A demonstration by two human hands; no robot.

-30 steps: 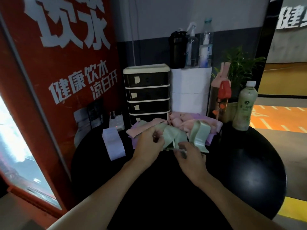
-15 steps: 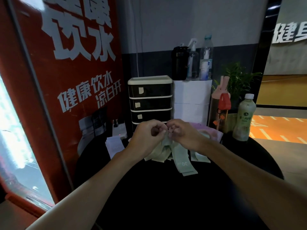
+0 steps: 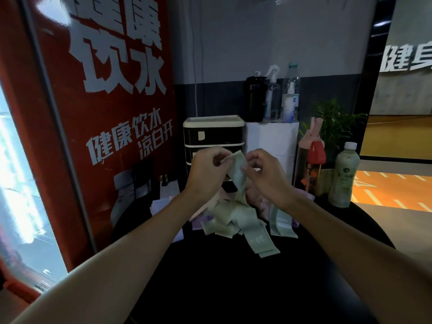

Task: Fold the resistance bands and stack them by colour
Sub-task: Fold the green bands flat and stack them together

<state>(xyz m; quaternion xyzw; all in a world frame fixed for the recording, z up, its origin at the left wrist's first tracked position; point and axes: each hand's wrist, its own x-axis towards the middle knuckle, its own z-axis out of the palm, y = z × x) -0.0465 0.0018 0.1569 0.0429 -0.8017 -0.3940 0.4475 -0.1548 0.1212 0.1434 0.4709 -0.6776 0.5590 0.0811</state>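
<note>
Both bare forearms reach forward from the lower corners and converge toward the middle, wrists level with each other. The left hand (image 3: 208,174) is held up with its back to the camera, fingers curled, thumb and fingertips pinching a green band (image 3: 239,175). The right hand (image 3: 265,177) sits just beside it at the same height, fingers curled, pinching the same band.

A pale green band (image 3: 238,175) hangs above the black table (image 3: 280,288), trailing into a crumpled green heap (image 3: 236,220) at its far side. Pink bands (image 3: 257,202) and purple bands (image 3: 198,224) lie beneath.
</note>
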